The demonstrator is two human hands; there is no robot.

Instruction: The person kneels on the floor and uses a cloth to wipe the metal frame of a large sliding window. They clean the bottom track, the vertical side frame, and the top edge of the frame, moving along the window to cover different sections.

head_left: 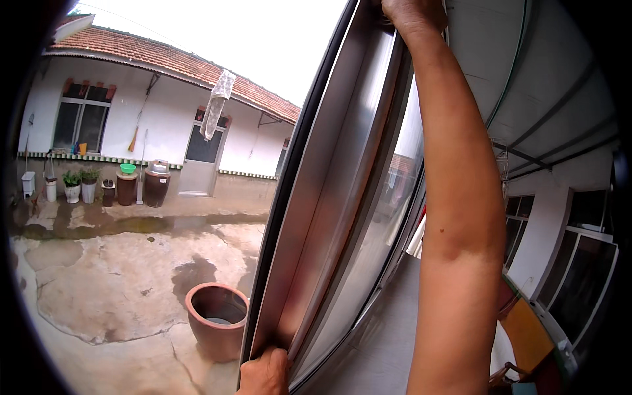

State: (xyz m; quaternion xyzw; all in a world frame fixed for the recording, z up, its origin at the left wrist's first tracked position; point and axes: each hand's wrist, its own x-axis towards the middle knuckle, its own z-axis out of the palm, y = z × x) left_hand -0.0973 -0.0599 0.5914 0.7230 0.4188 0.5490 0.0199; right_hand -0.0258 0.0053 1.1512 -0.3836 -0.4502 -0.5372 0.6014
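A tall metal sash frame [329,164] with a black edge strip runs slantwise from the top of the picture to the bottom. My left hand [264,372] is closed around its lower part, with the fingers curled. Stretched upward, my right arm brings my right hand [416,14] to the top of the frame, where the hand is bent over it. The top picture edge cuts off part of that hand. Just right of the frame, a glass pane [388,204] shows reflections of the yard.
Outside, a brown water vat [220,349] stands on wet, cracked concrete. Potted plants [72,191] and brown jars [157,187] line a white house [164,112] with red roof tiles. A cloth [217,105] hangs in front of it. Indoors, a yellow-brown board [526,332] stands at right.
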